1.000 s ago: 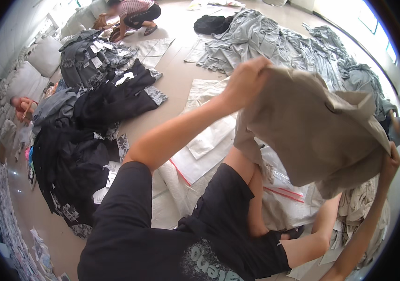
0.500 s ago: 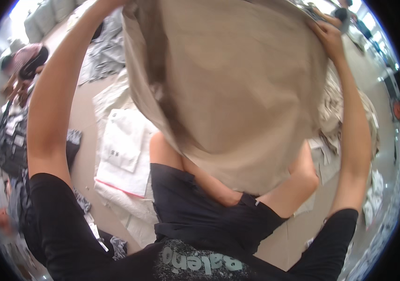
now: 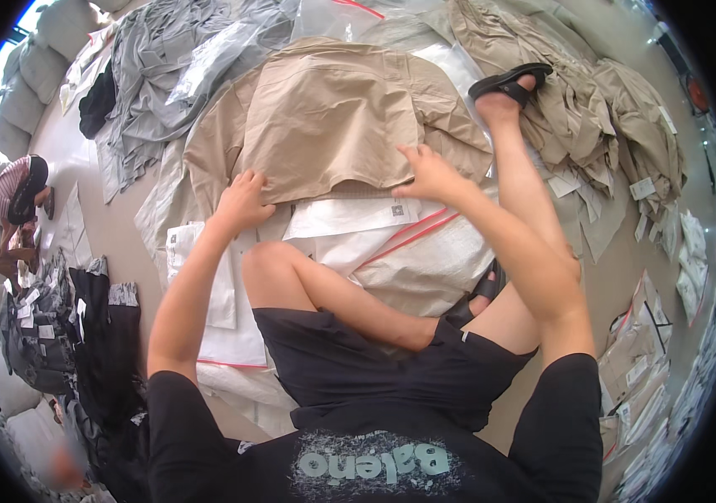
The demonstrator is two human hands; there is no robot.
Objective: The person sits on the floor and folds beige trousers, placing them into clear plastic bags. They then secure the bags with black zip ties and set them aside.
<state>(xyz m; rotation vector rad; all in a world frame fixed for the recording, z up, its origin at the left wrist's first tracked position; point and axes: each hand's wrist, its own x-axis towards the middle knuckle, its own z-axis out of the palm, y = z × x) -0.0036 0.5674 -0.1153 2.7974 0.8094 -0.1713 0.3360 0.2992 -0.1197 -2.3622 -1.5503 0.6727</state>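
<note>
I see both hands flat, fingers spread, left hand and right hand pressing the beige cotton shirt's lower hem.

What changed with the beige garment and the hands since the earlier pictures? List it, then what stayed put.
The beige garment, held up in the air by both hands before, has come down and now lies spread flat on the clear plastic bags on the floor. The left hand and right hand have dropped with it and now press on its lower edge. Unchanged: the person sits on the floor, with the grey garment pile and dark pile in place.
</note>
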